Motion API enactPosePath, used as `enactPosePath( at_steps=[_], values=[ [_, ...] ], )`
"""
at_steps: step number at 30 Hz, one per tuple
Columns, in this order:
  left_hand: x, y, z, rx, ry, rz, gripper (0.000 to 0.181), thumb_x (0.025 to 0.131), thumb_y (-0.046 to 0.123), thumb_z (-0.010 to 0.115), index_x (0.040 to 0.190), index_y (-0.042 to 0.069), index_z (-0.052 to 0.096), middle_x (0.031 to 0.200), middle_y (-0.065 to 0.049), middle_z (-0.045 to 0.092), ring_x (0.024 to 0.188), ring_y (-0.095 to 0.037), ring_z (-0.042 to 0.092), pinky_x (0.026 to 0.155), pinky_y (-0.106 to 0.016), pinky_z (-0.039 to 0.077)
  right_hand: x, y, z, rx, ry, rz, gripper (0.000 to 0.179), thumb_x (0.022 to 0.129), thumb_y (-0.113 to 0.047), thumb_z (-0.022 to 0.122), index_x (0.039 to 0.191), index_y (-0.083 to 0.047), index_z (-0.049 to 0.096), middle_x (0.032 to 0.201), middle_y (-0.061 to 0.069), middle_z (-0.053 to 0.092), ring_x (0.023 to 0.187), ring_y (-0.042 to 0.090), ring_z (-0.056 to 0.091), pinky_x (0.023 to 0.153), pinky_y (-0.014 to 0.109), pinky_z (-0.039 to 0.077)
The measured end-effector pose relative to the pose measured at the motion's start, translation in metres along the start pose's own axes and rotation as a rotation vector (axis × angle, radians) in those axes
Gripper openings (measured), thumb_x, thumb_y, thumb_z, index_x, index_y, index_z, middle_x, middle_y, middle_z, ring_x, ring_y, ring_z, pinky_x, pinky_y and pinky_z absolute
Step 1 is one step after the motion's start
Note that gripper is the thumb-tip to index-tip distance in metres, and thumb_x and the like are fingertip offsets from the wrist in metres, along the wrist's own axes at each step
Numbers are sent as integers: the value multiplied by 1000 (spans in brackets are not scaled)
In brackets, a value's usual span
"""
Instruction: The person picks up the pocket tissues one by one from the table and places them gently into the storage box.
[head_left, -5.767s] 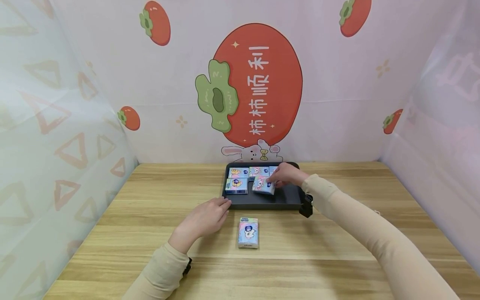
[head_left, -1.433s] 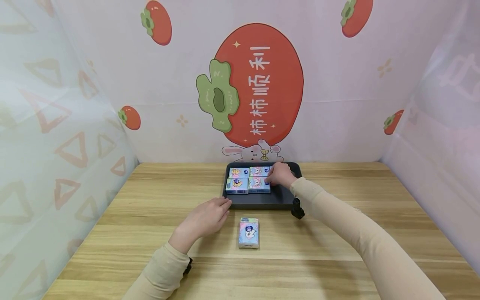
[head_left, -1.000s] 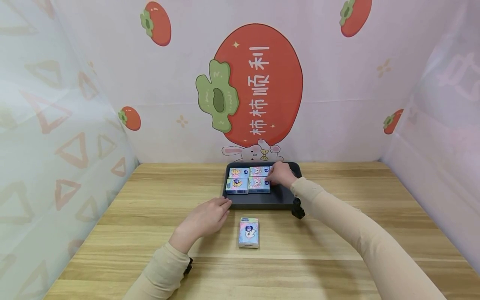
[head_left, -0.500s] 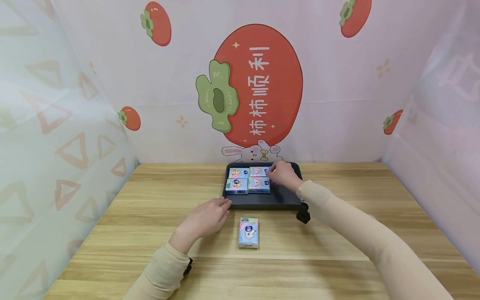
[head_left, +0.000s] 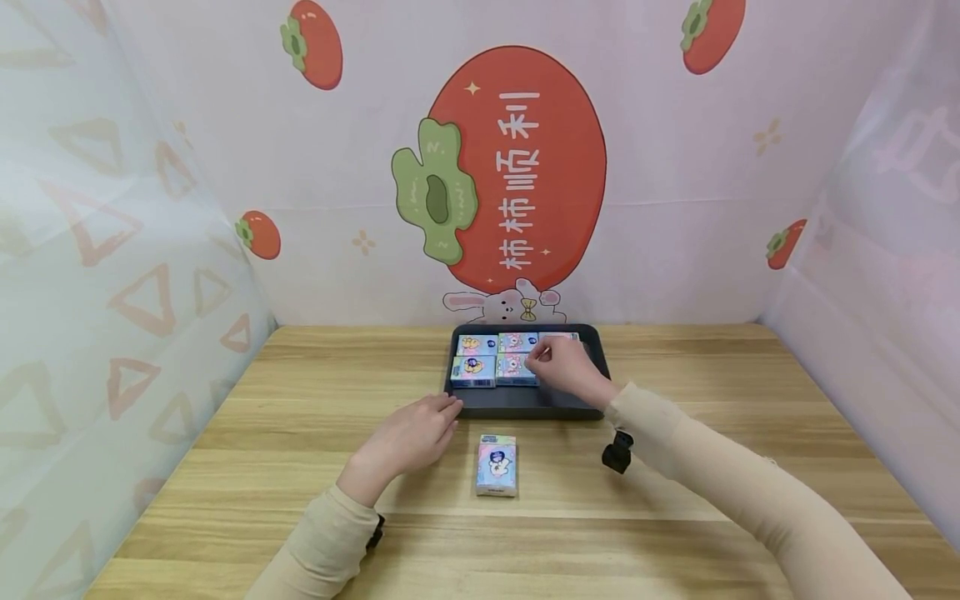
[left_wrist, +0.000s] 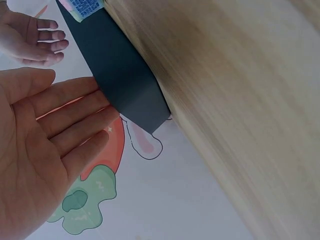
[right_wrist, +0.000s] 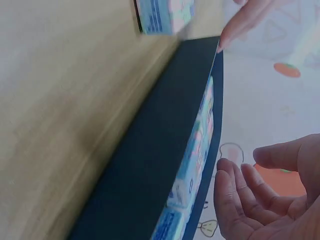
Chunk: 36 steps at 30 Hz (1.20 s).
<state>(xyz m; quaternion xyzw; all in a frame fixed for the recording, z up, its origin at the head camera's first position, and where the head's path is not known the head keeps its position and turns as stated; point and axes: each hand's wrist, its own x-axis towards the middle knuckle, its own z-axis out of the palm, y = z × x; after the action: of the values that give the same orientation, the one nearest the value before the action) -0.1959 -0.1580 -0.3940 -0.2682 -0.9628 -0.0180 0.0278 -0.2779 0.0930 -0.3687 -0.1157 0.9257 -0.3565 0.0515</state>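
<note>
A dark tray [head_left: 528, 412] at the back of the table carries several small blue cartoon-printed boxes in two rows. Over its right part hovers my right hand [head_left: 572, 371], beside the front-row middle box [head_left: 513, 370]. In the right wrist view, that right hand [right_wrist: 265, 195] has loosely bent fingers, thumb apart, and holds nothing. The fingertips of my left hand [head_left: 405, 435] touch the tray's front left corner; the left wrist view shows this left hand [left_wrist: 55, 135] with fingers straight against the tray wall [left_wrist: 120, 70]. The right hand partly covers the back-row right box [head_left: 558, 337].
One more blue cartoon box [head_left: 497, 467] lies flat on the wooden table [head_left: 300, 367], just in front of the tray. Behind the table rises a printed backdrop [head_left: 675, 250], and a curtain [head_left: 112, 250] stands at the left side.
The box my right hand held now lies in the front row, next to the left box. That hand has let go and drawn back toward the front right. My left hand has stayed put.
</note>
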Motion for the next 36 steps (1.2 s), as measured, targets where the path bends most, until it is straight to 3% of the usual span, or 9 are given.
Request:
enactPosePath(
  at_steps=[18, 36],
  values=[
    [1, 0, -2, 1, -9, 7, 38, 98, 22, 49, 128, 1, 58, 131, -15, 58, 123, -29, 54, 104, -41, 46, -39, -5, 16, 4, -62, -45, 11, 89, -24, 66, 90, -13, 65, 71, -1, 63, 64, 12, 56, 55, 24, 47],
    [0, 1, -4, -11, -2, 22, 38, 98, 20, 49, 128, -1, 57, 131, -17, 57, 123, -31, 54, 105, -42, 45, -59, 0, 35, -27, -165, -61, 12, 86, -24, 69, 86, -12, 68, 73, -2, 62, 64, 9, 53, 55, 22, 45]
  ],
)
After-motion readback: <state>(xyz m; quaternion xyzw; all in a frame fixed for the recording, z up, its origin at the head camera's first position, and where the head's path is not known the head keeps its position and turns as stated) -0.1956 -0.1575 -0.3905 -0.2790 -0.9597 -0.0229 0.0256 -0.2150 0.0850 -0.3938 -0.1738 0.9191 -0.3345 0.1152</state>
